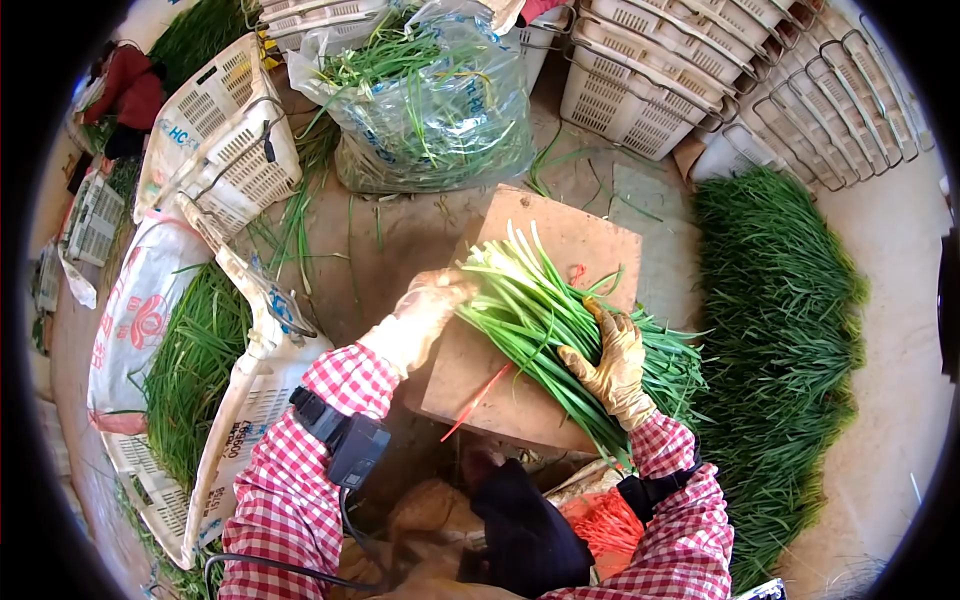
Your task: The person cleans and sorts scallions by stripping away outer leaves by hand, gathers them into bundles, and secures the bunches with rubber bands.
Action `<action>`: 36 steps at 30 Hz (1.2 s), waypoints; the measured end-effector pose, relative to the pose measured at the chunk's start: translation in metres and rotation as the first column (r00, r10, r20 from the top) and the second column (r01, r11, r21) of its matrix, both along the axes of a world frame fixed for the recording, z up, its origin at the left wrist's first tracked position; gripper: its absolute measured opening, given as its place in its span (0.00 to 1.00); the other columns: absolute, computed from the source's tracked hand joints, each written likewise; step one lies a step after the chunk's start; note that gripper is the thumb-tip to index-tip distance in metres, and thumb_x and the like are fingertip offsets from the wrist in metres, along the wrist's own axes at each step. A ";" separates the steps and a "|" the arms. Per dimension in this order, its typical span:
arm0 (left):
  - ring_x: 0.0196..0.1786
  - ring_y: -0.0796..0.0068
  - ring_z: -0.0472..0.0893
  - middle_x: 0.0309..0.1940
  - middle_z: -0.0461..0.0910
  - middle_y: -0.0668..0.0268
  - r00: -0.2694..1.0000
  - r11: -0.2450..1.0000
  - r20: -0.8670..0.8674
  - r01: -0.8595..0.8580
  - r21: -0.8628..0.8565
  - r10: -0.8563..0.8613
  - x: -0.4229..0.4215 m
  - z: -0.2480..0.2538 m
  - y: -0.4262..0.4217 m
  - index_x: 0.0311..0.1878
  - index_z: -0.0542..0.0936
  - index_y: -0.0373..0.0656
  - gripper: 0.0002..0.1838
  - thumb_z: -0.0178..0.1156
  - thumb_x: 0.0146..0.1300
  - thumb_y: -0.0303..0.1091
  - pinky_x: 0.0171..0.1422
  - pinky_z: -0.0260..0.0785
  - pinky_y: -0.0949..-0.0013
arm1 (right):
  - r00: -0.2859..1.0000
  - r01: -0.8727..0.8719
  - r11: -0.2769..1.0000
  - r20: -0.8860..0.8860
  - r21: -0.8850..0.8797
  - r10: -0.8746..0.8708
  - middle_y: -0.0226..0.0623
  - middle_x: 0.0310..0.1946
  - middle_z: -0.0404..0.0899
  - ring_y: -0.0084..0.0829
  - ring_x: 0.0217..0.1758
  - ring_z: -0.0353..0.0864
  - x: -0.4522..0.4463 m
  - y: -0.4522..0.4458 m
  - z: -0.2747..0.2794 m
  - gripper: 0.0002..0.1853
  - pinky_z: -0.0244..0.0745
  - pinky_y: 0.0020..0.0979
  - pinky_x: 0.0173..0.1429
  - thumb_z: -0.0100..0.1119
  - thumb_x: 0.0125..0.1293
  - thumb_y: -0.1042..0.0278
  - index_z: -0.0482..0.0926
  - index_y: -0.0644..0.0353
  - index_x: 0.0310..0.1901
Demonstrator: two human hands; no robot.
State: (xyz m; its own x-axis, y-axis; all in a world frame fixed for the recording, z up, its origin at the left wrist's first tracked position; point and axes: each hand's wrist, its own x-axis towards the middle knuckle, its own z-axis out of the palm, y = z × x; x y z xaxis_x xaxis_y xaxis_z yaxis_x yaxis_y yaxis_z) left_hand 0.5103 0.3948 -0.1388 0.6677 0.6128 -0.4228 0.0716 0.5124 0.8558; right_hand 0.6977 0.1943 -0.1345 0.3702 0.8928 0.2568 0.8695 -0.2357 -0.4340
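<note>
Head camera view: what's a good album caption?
A bunch of greens, left hand by its pale ends, right hand on its leaves.

The table [555,215] is a low, brown, flat-topped surface. A bunch of green stalks [560,335] lies across it, pale ends at far left, leaves passing the right edge. One red strip [478,400] lies near left; a red tie [578,273] shows beyond the stalks.

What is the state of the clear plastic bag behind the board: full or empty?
Not empty; it looks largely full. Green stalks show through the bag and stick out of its open top.
</note>
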 end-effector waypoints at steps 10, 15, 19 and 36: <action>0.63 0.63 0.68 0.49 0.77 0.59 0.971 0.967 -0.005 -0.235 0.100 0.237 -0.076 -0.006 0.043 0.55 0.69 0.44 0.21 0.50 0.65 0.46 0.69 0.44 0.41 | 1.000 -0.011 1.000 0.005 0.000 0.011 0.48 0.51 0.73 0.48 0.55 0.69 0.000 0.000 0.001 0.43 0.53 0.48 0.66 0.61 0.48 0.35 0.68 0.61 0.58; 0.62 0.61 0.67 0.48 0.78 0.57 0.943 0.966 -0.291 -0.092 0.240 0.162 -0.117 -0.061 0.033 0.58 0.69 0.42 0.22 0.51 0.64 0.42 0.71 0.46 0.55 | 0.960 -0.018 0.997 0.278 -0.072 0.037 0.48 0.53 0.70 0.46 0.55 0.69 -0.023 -0.009 0.002 0.45 0.56 0.50 0.66 0.60 0.51 0.37 0.63 0.65 0.62; 0.67 0.60 0.60 0.59 0.68 0.54 0.794 0.624 -0.513 0.228 0.747 0.325 -0.117 -0.028 -0.006 0.59 0.70 0.42 0.22 0.55 0.63 0.38 0.71 0.51 0.61 | 0.912 -0.029 0.999 0.408 -0.012 0.032 0.44 0.48 0.72 0.42 0.49 0.71 -0.047 -0.017 0.000 0.41 0.64 0.46 0.57 0.61 0.51 0.41 0.66 0.62 0.60; 0.75 0.52 0.43 0.72 0.41 0.46 0.439 -0.637 -0.897 0.677 0.368 -0.052 0.061 0.059 -0.042 0.73 0.37 0.44 0.71 0.72 0.32 0.62 0.74 0.36 0.44 | 0.974 -0.009 0.999 0.225 -0.048 0.020 0.47 0.48 0.71 0.44 0.47 0.70 -0.031 -0.009 -0.007 0.43 0.63 0.46 0.53 0.62 0.52 0.42 0.62 0.67 0.61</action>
State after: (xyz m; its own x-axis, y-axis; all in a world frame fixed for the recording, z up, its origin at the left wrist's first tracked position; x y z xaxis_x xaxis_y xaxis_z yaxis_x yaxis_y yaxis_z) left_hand 0.5715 0.3523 -0.0801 0.9576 -0.1002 -0.2701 -0.1272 -0.9883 -0.0845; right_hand 0.6662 0.1849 -0.1414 0.2947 0.9104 0.2902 0.9471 -0.2380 -0.2154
